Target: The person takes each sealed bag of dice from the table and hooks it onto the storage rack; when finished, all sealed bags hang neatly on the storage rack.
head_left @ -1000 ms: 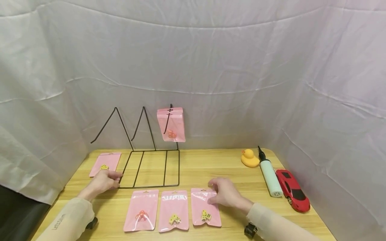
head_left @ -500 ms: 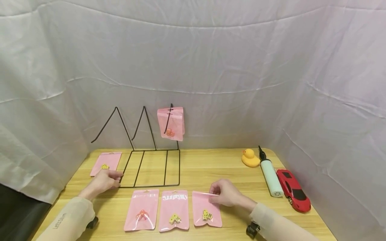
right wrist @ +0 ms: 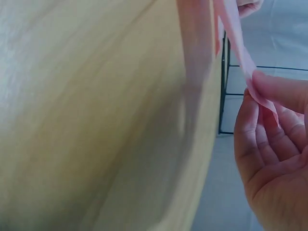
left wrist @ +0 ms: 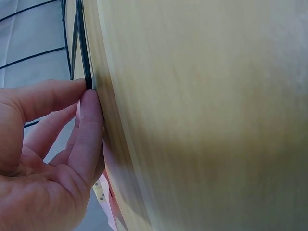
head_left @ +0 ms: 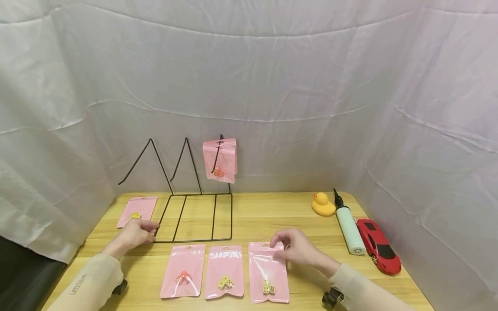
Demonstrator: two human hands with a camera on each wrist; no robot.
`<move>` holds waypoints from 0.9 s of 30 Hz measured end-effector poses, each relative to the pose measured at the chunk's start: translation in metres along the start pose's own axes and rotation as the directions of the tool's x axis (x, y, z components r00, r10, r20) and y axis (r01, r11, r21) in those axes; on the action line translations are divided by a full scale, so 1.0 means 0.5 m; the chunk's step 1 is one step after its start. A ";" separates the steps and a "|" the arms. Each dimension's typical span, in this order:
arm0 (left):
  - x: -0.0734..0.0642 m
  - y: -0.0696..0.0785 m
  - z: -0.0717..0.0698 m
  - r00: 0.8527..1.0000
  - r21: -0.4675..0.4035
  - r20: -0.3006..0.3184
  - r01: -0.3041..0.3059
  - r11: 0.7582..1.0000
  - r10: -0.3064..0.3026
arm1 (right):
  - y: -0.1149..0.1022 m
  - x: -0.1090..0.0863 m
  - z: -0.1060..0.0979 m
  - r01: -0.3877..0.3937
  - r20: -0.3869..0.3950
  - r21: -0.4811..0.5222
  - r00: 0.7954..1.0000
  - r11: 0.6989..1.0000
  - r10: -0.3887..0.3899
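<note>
I'm risking a slip of the rightmost pink bag [head_left: 267,270], I'd guess, since my right hand [head_left: 295,247] is pinching only its top edge, just above the tabletop [head_left: 280,211] beside the middle pink bag [head_left: 225,265], while my left hand [head_left: 134,234] is pinching the near-left corner of the wire rack [head_left: 179,218], fingertips nearly together.

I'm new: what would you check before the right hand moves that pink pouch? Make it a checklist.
1. Right hand pinches the pink pouch near its top: ok.
2. Yellow dice inside it: ok.
3. Left hand grips the black wire rack: ok.
4. Middle hook bare: ok.
5. Right hook bare: not ok, hanging pouches occupy it.
6. Pink pouch's lower end off the table: cannot tell.
</note>
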State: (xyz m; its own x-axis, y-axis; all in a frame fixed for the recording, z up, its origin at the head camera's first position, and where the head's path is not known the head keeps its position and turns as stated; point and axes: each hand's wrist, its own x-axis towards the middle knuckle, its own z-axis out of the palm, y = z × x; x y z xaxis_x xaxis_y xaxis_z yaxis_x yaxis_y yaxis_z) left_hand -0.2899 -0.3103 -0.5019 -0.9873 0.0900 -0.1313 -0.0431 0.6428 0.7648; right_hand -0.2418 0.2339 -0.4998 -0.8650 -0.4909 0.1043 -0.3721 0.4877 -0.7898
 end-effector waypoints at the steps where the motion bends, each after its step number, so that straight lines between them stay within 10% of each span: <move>1: 0.001 0.001 0.000 1.000 0.001 0.001 -0.001 1.000 0.001 | -0.002 -0.003 -0.002 0.014 -0.007 -0.004 1.000 1.000 -0.014; 15: -0.003 0.007 0.000 1.000 -0.009 0.000 0.019 1.000 -0.019 | -0.070 -0.036 -0.032 0.293 -0.051 -0.026 0.954 0.956 -0.294; 27: -0.002 0.002 0.000 1.000 -0.013 0.004 0.001 1.000 -0.001 | -0.122 -0.026 -0.052 0.509 -0.164 -0.175 0.829 0.843 -0.535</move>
State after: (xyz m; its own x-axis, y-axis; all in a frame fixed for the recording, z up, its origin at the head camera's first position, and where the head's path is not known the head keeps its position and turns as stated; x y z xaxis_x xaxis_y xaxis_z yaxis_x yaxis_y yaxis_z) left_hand -0.2889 -0.3100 -0.5011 -0.9866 0.0919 -0.1346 -0.0464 0.6333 0.7725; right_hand -0.2166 0.2294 -0.4374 -0.5730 -0.5495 0.6080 -0.8130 0.2875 -0.5063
